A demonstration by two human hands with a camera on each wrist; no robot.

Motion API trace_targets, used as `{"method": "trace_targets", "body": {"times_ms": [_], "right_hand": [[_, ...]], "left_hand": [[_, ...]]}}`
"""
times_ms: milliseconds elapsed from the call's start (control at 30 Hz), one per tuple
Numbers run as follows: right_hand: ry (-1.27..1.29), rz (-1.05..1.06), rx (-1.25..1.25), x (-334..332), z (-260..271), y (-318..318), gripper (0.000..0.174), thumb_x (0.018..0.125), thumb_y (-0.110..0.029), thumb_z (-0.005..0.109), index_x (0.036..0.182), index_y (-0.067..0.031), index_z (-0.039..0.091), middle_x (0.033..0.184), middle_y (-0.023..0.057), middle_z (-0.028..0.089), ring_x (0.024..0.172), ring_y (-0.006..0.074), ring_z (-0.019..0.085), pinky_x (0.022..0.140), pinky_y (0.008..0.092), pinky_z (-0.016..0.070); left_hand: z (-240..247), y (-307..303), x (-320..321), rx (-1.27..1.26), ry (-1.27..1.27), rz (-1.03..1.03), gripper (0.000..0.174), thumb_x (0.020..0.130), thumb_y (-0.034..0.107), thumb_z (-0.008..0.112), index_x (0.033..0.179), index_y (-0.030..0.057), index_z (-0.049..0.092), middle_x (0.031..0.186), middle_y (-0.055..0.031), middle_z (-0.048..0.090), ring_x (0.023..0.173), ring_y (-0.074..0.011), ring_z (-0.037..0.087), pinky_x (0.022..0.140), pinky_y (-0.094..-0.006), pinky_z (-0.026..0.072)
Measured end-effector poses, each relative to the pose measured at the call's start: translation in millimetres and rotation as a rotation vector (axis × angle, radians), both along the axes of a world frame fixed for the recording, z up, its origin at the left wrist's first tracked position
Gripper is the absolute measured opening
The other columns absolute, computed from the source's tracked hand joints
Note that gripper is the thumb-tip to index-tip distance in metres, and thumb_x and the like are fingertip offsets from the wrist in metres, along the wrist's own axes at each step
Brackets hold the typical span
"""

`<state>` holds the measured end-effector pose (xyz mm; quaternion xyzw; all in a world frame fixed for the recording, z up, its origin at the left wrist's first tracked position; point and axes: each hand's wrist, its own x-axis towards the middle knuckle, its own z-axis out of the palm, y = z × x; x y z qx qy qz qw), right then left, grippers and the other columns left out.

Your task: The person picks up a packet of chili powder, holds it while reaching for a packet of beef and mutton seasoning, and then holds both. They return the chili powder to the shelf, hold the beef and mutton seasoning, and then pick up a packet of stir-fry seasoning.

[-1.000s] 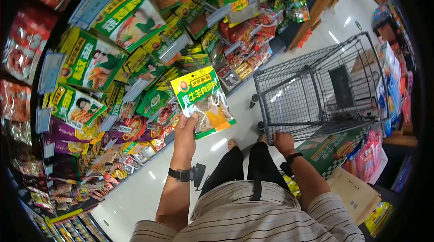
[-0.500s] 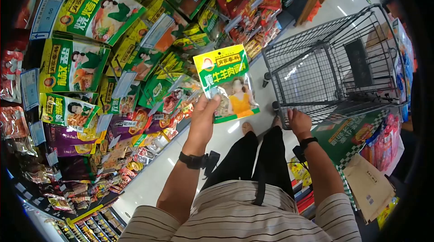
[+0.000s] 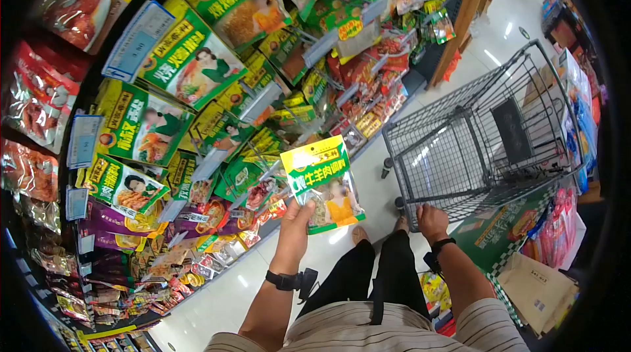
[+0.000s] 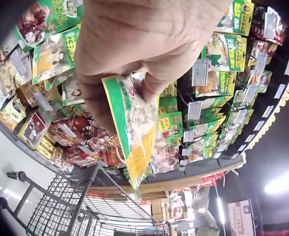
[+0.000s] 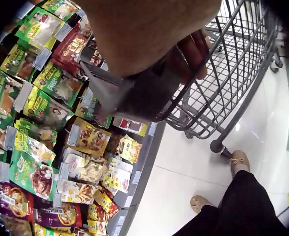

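Observation:
In the head view the left hand [image 3: 293, 236] pinches a yellow and green seasoning packet [image 3: 323, 184] by its lower left side, in front of the shelf edge. The left wrist view shows this packet [image 4: 133, 123] hanging between the thumb and fingers of the left hand [image 4: 147, 44]. The right hand [image 3: 432, 222] has its fingers curled round the near end rim of a grey wire shopping cart [image 3: 430, 155]. Seen from the right wrist, the right hand's fingers [image 5: 192, 55] are on the cart's [image 5: 233, 73] rail, partly hidden by the wrist and its band.
Shelves of hanging packets, among them a green one [image 3: 192, 63], with price tags [image 3: 139, 42], fill the left. A green box [image 3: 503, 227], a brown paper package [image 3: 536, 286] and pink packs [image 3: 555, 224] lie at the right. Pale floor tiles [image 3: 246, 280] run between.
In the head view, the packet and both hands first shifted right and up, then lower as the view tilted; the packet stays in the left hand, and the right hand stays on the cart.

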<state>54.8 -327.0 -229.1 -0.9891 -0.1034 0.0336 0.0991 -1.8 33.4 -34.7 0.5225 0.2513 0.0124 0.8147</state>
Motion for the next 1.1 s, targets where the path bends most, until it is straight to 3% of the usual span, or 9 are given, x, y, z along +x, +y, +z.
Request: {"method": "trace_targets", "body": {"times_ms": [300, 800, 933, 1033, 1100], "right_hand": [[0.008, -0.008, -0.013, 1.6, -4.2, -0.6, 0.027, 0.096, -0.029, 0.056, 0.079, -0.0079, 0.062, 0.068, 0.0159, 0.067, 0.061, 0.0380, 0.066, 0.057, 0.0499, 0.0521], [0.020, -0.058, -0.021, 4.4, 0.1, 0.5, 0.032, 0.094, -0.033, 0.056, 0.076, -0.0086, 0.064, 0.068, 0.0154, 0.068, 0.061, 0.0362, 0.068, 0.057, 0.0482, 0.0543], [0.015, -0.045, 0.012, 3.8, -1.8, -2.0, 0.031, 0.094, -0.034, 0.057, 0.076, -0.0090, 0.064, 0.068, 0.0160, 0.068, 0.061, 0.0369, 0.068, 0.057, 0.0487, 0.0543], [-0.076, -0.013, -0.051, 2.9, -12.4, -4.8, 0.032, 0.095, -0.033, 0.056, 0.077, -0.0091, 0.065, 0.068, 0.0170, 0.068, 0.062, 0.0376, 0.068, 0.058, 0.0492, 0.0548], [0.020, -0.016, -0.064, 4.8, -10.5, -6.0, 0.033, 0.096, -0.034, 0.054, 0.078, -0.0087, 0.065, 0.069, 0.0184, 0.068, 0.064, 0.0384, 0.069, 0.060, 0.0499, 0.0556]], "left_hand": [[13.8, 6.0, -0.2, 0.017, -0.014, 0.047, 0.038, 0.101, 0.019, 0.060, 0.137, 0.0070, 0.057, 0.128, 0.0000, 0.062, 0.118, -0.0102, 0.053, 0.105, -0.0289, 0.0381], [54.0, 2.0, 5.6, 0.006, -0.063, 0.056, 0.037, 0.098, 0.011, 0.057, 0.135, 0.0045, 0.057, 0.129, -0.0035, 0.063, 0.117, -0.0125, 0.057, 0.103, -0.0291, 0.0414], [74.3, -3.5, 14.9, 0.040, -0.121, 0.063, 0.038, 0.098, 0.011, 0.056, 0.136, 0.0030, 0.055, 0.129, -0.0050, 0.063, 0.117, -0.0137, 0.057, 0.104, -0.0291, 0.0414], [77.2, -0.4, 14.1, 0.202, -0.152, 0.063, 0.040, 0.098, 0.011, 0.056, 0.138, 0.0019, 0.053, 0.130, -0.0048, 0.062, 0.118, -0.0136, 0.056, 0.104, -0.0293, 0.0412], [81.5, 0.2, 9.7, 0.196, -0.136, 0.099, 0.040, 0.099, 0.011, 0.056, 0.137, 0.0012, 0.053, 0.130, -0.0042, 0.061, 0.118, -0.0130, 0.055, 0.104, -0.0290, 0.0413]]}}
